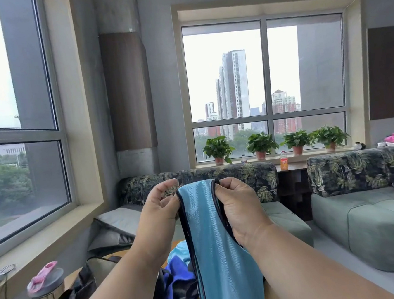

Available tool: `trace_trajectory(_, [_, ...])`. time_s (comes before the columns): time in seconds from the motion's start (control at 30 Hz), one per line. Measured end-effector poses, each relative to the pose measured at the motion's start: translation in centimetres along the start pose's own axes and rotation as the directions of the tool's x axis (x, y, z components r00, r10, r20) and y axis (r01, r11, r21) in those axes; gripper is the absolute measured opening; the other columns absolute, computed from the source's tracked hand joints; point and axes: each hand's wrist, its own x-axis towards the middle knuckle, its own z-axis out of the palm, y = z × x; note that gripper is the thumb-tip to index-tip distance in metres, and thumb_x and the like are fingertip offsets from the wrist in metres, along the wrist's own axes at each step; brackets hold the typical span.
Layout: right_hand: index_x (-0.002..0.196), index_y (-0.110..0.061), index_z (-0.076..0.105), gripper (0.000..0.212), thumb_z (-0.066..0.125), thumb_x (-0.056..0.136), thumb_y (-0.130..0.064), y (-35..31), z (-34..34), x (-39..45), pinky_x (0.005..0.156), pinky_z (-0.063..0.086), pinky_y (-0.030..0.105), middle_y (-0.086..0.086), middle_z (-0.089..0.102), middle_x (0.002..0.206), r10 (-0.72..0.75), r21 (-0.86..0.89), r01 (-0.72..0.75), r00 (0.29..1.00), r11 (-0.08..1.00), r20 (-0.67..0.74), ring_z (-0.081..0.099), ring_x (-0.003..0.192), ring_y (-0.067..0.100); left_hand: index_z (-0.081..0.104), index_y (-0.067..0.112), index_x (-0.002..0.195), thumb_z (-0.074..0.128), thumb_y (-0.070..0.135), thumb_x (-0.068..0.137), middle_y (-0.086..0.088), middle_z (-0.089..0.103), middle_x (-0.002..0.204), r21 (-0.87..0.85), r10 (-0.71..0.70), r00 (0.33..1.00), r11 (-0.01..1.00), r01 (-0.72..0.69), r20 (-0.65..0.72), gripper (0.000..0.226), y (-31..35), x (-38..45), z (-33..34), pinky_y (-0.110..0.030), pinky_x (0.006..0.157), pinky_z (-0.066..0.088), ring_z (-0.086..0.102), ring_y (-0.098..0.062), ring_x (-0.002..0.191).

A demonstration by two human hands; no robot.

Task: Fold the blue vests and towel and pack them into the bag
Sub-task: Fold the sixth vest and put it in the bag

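Both hands raised in front of the chest, holding a light blue vest by its top edge. The left hand pinches the dark-trimmed edge at the vest's upper left, fingers curled around it; the right hand grips the opposite trimmed edge, its fingertips hooked over the top. Between the two grips the fabric is drawn into a narrow band, and below them it hangs straight down toward the lower frame edge (its lower end is out of view). Directly beneath the hands lies a heap of darker blue cloth, and to the left of it, below the left forearm, sits a black bag. Further left of the grip stands a bottle with a pink lid. Beyond the hands is a leaf-patterned sofa, with potted plants on the sill above.
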Motion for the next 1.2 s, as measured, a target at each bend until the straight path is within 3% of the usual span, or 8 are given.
trace_trajectory(0.07, [0.083, -0.011, 0.071, 0.011, 0.082, 0.087, -0.011, 0.0, -0.1, 0.0, 0.060, 0.053, 0.032, 0.015, 0.072, 0.078, -0.004, -0.011, 0.003, 1.000, 1.000, -0.015, 0.063, 0.069, 0.024, 0.062, 0.018, 0.108, 0.057, 0.002, 0.103, -0.004, 0.069, 0.074, -0.018, 0.010, 1.000, 1.000, -0.010, -0.005, 0.018, 0.2, -0.1, 0.2, -0.025, 0.060, 0.048, 0.055, -0.013, 0.061])
trace_trajectory(0.17, [0.080, -0.014, 0.072, 0.013, 0.082, 0.087, -0.013, 0.0, -0.5, 0.0, 0.065, 0.052, 0.035, 0.013, 0.071, 0.079, -0.014, -0.040, 0.013, 1.000, 0.999, -0.022, 0.063, 0.072, 0.023, 0.063, 0.017, 0.100, 0.056, -0.001, 0.102, -0.004, 0.066, 0.075, -0.066, -0.018, 1.000, 0.998, 0.018, -0.010, 0.019, 0.1, 0.0, 0.3, -0.033, 0.068, 0.044, 0.051, -0.016, 0.065])
trace_trajectory(0.37, [0.074, -0.018, 0.078, 0.016, 0.082, 0.088, -0.013, 0.0, -0.7, -0.1, 0.067, 0.056, 0.036, 0.015, 0.076, 0.081, -0.025, -0.055, 0.024, 1.000, 0.998, -0.016, 0.068, 0.071, 0.022, 0.063, 0.015, 0.093, 0.056, -0.003, 0.102, -0.003, 0.067, 0.077, -0.104, -0.052, 0.998, 0.993, 0.049, -0.024, 0.021, -0.1, 0.0, 0.3, -0.033, 0.072, 0.046, 0.053, -0.017, 0.068])
trace_trajectory(0.73, [0.084, -0.011, 0.078, 0.007, 0.081, 0.089, -0.014, 0.7, -0.5, 0.6, 0.075, 0.057, 0.044, 0.029, 0.075, 0.096, -0.023, -0.096, 0.025, 0.999, 0.995, 0.023, 0.068, 0.077, 0.029, 0.057, 0.027, 0.073, 0.037, 0.002, 0.093, -0.002, 0.046, 0.069, 0.055, -0.165, 0.981, 0.984, 0.171, -0.105, 0.037, 0.6, 2.1, 0.7, -0.034, 0.057, 0.028, 0.038, -0.021, 0.060])
trace_trajectory(0.9, [0.081, -0.014, 0.077, 0.016, 0.083, 0.082, -0.029, 1.3, 0.0, 0.4, 0.087, 0.055, 0.068, 0.032, 0.073, 0.099, -0.044, -0.151, 0.058, 0.995, 0.987, 0.093, 0.066, 0.080, 0.031, 0.064, 0.027, 0.072, 0.041, 0.008, 0.089, -0.004, 0.051, 0.068, 0.113, -0.066, 0.973, 0.989, 0.093, -0.222, 0.034, 0.8, 1.7, 2.1, -0.038, 0.065, 0.036, 0.043, -0.022, 0.068])
trace_trajectory(0.97, [0.080, -0.015, 0.076, 0.014, 0.083, 0.085, -0.027, 1.4, 0.0, 0.5, 0.087, 0.056, 0.066, 0.031, 0.073, 0.098, -0.067, -0.168, 0.083, 0.993, 0.982, 0.097, 0.067, 0.080, 0.030, 0.068, 0.022, 0.077, 0.044, 0.017, 0.086, -0.007, 0.060, 0.073, 0.126, -0.045, 0.982, 0.990, 0.069, -0.185, 0.026, 1.1, 1.3, 2.2, -0.040, 0.069, 0.042, 0.052, -0.022, 0.071])
trace_trajectory(1.07, [0.081, -0.016, 0.076, 0.012, 0.082, 0.086, -0.026, 1.3, -0.4, 0.6, 0.088, 0.057, 0.063, 0.029, 0.074, 0.099, -0.080, -0.164, 0.094, 0.993, 0.982, 0.090, 0.068, 0.080, 0.029, 0.072, 0.022, 0.082, 0.057, 0.027, 0.075, -0.009, 0.068, 0.084, 0.122, -0.102, 0.995, 0.987, 0.100, 0.007, 0.017, 1.4, 1.2, 2.3, -0.044, 0.076, 0.048, 0.061, -0.025, 0.079])
trace_trajectory(1.2, [0.082, -0.016, 0.076, 0.011, 0.082, 0.090, -0.021, 1.3, -1.2, 0.6, 0.086, 0.059, 0.057, 0.020, 0.074, 0.087, -0.066, -0.162, 0.080, 0.994, 0.984, 0.085, 0.068, 0.078, 0.026, 0.076, 0.026, 0.081, 0.063, 0.016, 0.069, -0.012, 0.075, 0.082, 0.279, -0.164, 0.981, 0.951, 0.130, 0.101, 0.021, 1.2, 1.7, 1.9, -0.045, 0.075, 0.055, 0.067, -0.027, 0.074])
